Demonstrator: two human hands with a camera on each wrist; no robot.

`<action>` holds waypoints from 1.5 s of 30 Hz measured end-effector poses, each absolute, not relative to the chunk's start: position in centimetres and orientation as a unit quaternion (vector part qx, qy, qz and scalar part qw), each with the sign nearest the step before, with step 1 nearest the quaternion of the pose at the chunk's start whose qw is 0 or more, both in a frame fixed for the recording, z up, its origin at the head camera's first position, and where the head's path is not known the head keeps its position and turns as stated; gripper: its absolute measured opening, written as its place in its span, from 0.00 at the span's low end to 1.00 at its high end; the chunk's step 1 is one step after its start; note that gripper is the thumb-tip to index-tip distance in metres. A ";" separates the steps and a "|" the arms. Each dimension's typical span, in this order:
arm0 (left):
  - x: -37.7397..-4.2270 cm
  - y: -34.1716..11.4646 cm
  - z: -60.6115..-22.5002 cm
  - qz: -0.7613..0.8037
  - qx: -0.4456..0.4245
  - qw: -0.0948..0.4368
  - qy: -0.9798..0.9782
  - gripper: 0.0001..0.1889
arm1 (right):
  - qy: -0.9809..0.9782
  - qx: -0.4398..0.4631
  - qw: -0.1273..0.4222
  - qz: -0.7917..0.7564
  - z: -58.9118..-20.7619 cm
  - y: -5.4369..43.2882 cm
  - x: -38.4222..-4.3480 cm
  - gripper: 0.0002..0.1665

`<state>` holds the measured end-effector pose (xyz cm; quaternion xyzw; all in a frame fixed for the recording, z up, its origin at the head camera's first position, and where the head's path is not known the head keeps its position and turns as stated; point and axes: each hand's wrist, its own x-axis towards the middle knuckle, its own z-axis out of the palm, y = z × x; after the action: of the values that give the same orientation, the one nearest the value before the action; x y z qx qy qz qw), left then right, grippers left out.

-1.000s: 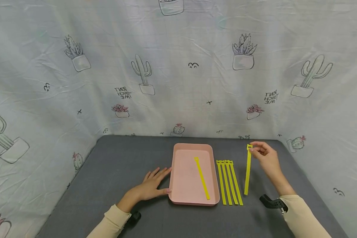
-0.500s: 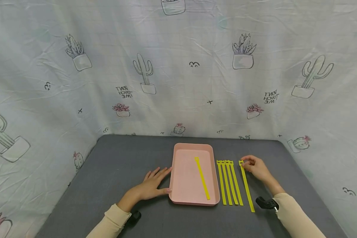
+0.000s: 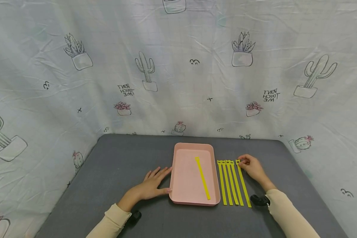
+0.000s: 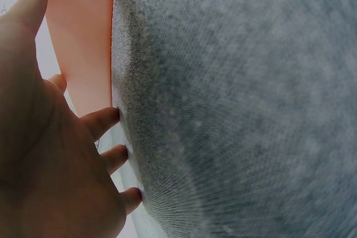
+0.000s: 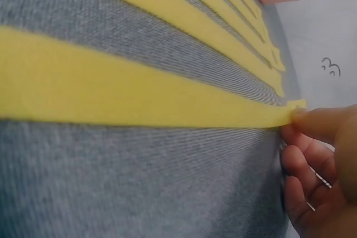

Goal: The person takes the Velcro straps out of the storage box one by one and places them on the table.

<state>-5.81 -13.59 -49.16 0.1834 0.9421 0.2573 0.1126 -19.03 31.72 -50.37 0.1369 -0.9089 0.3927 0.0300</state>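
My right hand [image 3: 254,168] pinches the slotted head of a yellow hook-and-loop cable tie [image 3: 244,185] between thumb and fingers. In the right wrist view the thumb lies on the head of that tie [image 5: 145,96], and the strap runs along the table. Just left of it several more yellow cable ties [image 3: 228,183] lie side by side, heads at the far end. One further yellow tie [image 3: 203,178] lies slanted inside the pink tray [image 3: 184,201]. My left hand [image 3: 148,188] is spread at the tray's left side, with thumb and a fingertip touching its wall [image 4: 78,43].
The dark grey table [image 3: 131,148] carries the tray and the ties. Behind and on both sides hangs a pale curtain [image 3: 178,72] printed with potted cacti. Dark wrist devices [image 3: 259,200] sit below both sleeves.
My right hand has brought the pinched cable tie down and leftward, from upright above the table to lying beside the row of ties. The left hand and tray have stayed put.
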 end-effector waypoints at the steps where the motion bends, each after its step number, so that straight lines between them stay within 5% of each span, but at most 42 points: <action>1: -5.8 -13.6 -49.2 0.257 0.184 0.113 0.942 0.44 | -0.909 0.136 0.030 0.392 -50.4 31.6 -19.1 0.12; 45: -5.7 -13.7 -49.1 0.264 0.184 0.114 0.940 0.45 | -0.918 0.125 0.065 0.371 -51.2 30.7 -19.1 0.10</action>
<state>-5.72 -13.67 -49.10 0.1839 0.9399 0.2640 0.1142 -19.10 30.68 -51.15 0.1250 -0.9178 0.3712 0.0645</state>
